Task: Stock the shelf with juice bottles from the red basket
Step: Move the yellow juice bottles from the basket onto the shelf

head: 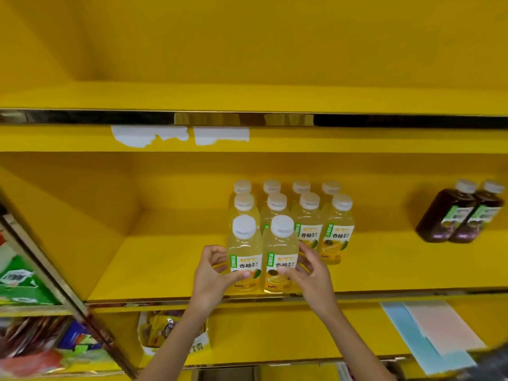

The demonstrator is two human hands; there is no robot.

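Torn white label remnants (pixel 180 135) on the yellow front edge directly above the middle compartment. Two dark purple drink bottles with white caps (pixel 459 213), standing touching side by side, far right in that compartment. Below it: a white-edged open box of yellow snack packets (pixel 167 329) at centre-left, pale blue and pink paper sheets (pixel 431 329) at right; green and multicoloured packaged goods (pixel 19 281) in the neighbouring unit at left.

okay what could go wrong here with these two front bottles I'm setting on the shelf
The two front bottles stand close to the shelf's front edge; a nudge as the left hand and right hand let go could tip them off. Pushing them back hard might topple the rows behind.
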